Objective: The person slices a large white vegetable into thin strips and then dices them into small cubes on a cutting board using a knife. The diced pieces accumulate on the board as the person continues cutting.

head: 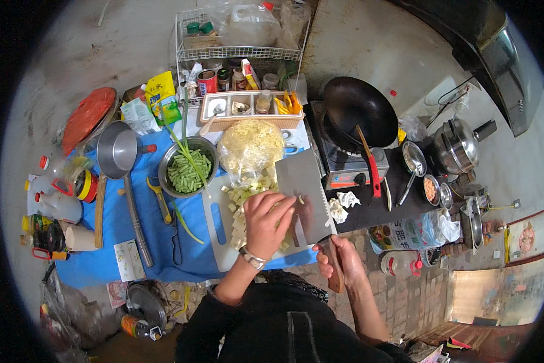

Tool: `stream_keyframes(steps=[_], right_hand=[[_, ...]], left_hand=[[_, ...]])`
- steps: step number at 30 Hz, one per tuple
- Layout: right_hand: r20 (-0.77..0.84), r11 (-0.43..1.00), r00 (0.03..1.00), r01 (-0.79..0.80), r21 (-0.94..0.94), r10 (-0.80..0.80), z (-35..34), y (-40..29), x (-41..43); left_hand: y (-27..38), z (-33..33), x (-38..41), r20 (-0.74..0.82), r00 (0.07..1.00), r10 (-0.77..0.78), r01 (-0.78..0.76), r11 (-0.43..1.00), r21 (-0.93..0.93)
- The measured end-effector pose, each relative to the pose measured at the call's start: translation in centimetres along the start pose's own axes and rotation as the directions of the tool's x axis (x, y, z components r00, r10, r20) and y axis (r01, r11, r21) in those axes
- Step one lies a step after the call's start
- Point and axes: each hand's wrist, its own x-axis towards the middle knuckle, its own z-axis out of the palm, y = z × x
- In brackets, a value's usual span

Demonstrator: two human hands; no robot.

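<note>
My right hand point(344, 263) grips the wooden handle of a cleaver point(301, 186), its broad blade turned up flat over the right end of the cutting board. Across from it, my left hand point(268, 218) has its fingers bent at the blade's face, near a small bit of food stuck there. I see nothing held in the left hand. Pale diced vegetable pieces point(238, 213) lie on the white cutting board point(210, 218), partly hidden under that hand. Behind them sits a yellowish mass in a clear plastic bag point(250, 147).
A metal bowl of cut green beans point(188, 170) stands left of the board, near a yellow-handled peeler point(159, 199) and a long-handled ladle point(117, 152). A wok point(360, 113) rests on a gas stove point(353, 168) at right. Behind is a seasoning box point(251, 120).
</note>
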Motion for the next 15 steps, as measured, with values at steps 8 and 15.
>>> stream_keyframes(steps=[8, 15], right_hand=[[0.053, 0.997, 0.996, -0.065, -0.032, 0.066, 1.4, 1.3, 0.4], [0.005, 0.994, 0.999, 0.036, -0.104, -0.036, 0.5, 0.5, 0.0]], left_hand=[[-0.5, 1.1, -0.5, -0.003, 0.972, -0.237, 0.236, 0.971, -0.047], [-1.9, 1.4, -2.1, -0.019, 0.977, -0.212, 0.213, 0.971, 0.108]])
